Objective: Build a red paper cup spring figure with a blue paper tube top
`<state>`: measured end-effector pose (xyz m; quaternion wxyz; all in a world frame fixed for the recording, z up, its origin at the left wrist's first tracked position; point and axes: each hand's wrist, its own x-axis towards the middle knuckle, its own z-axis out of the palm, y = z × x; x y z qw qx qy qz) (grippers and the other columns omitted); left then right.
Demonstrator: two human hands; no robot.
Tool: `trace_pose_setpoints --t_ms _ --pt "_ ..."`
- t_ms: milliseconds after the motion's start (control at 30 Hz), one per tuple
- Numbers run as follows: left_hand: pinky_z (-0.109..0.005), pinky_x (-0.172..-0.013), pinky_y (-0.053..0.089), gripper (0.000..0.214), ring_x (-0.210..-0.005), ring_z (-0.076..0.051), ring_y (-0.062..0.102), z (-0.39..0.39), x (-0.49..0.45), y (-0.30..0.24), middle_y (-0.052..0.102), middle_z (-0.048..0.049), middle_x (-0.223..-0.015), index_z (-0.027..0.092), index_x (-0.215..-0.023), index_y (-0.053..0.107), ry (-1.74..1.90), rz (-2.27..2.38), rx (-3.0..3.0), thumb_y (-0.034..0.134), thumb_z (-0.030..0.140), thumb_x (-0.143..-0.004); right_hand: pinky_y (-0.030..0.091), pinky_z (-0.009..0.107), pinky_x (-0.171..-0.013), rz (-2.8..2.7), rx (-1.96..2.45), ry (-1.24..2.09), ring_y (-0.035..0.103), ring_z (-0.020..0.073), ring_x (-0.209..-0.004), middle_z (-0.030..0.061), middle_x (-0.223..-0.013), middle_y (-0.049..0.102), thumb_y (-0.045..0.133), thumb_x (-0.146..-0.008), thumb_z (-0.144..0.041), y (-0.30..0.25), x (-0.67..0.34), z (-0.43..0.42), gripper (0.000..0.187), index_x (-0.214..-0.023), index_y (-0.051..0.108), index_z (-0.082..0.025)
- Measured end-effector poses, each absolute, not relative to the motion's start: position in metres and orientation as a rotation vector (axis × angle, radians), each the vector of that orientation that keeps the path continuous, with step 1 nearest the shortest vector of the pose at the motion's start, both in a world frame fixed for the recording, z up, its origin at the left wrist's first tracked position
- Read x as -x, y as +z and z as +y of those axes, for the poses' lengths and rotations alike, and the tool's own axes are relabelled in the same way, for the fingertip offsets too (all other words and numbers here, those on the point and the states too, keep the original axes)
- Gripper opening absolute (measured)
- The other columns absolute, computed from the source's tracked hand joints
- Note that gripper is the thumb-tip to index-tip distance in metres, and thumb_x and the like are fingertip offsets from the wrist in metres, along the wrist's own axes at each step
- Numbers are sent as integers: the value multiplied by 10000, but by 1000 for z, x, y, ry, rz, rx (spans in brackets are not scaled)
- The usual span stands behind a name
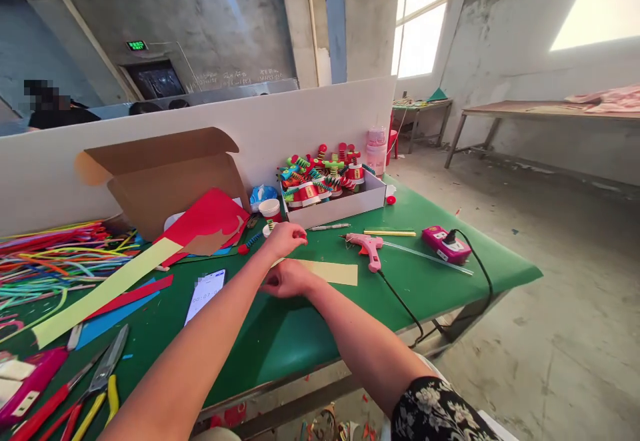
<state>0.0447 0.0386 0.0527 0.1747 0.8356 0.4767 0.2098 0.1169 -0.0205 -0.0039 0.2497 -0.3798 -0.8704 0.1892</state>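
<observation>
My left hand (pixel 287 239) reaches over the middle of the table with its fingers closed in a pinch. Whatever it holds, if anything, is too small to make out. Just below it my right hand (pixel 289 278) is curled with thumb and fingers together; their contents are hidden. A pale yellow paper strip (pixel 336 272) sticks out to the right from behind my right hand. Behind my left wrist are a red-and-white paper cup (pixel 270 210) and a dark blue coiled pipe cleaner (pixel 253 240) with a red ball at its end.
A pink glue gun (pixel 369 246) with a cord lies right, by a purple power strip (pixel 447 244). A white box (pixel 340 206) of cup figures stands behind. Left are pipe cleaners (pixel 65 254), coloured paper (pixel 210 217), a phone (pixel 206 293) and pliers (pixel 105 374).
</observation>
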Motion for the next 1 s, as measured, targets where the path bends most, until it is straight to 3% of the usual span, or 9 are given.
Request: trace_pose_setpoints --t_ms 133,333,467,567,700,1000 --pt "-248 -544 359 102 -544 -132 535 37 -61 46 619 17 -538 129 -734 748 515 1354 -2396 684 169 -667 317 220 -529 -2389 882 517 476 104 -556 -5 -642 651 653 -767 -179 -10 -113 -20 73 -714 665 -131" --pt "-247 -607 441 333 -652 -159 611 8 -23 75 703 -12 -712 159 -1035 713 750 1435 -2295 593 342 -784 250 230 -508 -2360 964 617 415 82 -499 -36 -554 568 661 -825 -331 -6 -114 -20 250 -655 655 -147" --pt "-250 -615 458 312 -654 -163 621 -56 24 63 693 -9 -716 202 -861 688 983 1603 -2172 484 438 -849 232 231 -519 -2356 1003 641 415 75 -510 -40 -553 562 667 -824 -318 -3 -117 -21 241 -654 658 -148" --pt "-245 -529 429 340 -553 -152 589 -108 47 24 653 15 -662 231 -884 663 792 1695 -2181 361 389 -899 238 234 -533 -2322 1098 578 440 84 -538 -25 -598 605 649 -837 -311 -2 -120 -21 219 -684 677 -156" --pt "-261 -647 457 308 -756 -174 660 -146 50 -18 695 -25 -859 242 -903 649 710 1789 -2369 343 274 -911 251 249 -557 -2179 1370 378 513 117 -611 14 -694 672 575 -889 -333 0 -123 -24 236 -764 706 -182" --pt "-251 -656 423 245 -888 -171 662 -142 39 -8 701 -25 -1023 237 -953 612 446 1884 -2464 373 180 -948 242 260 -571 -2093 1610 168 576 135 -679 35 -765 713 475 -961 -357 3 -116 -62 320 -790 691 -194"
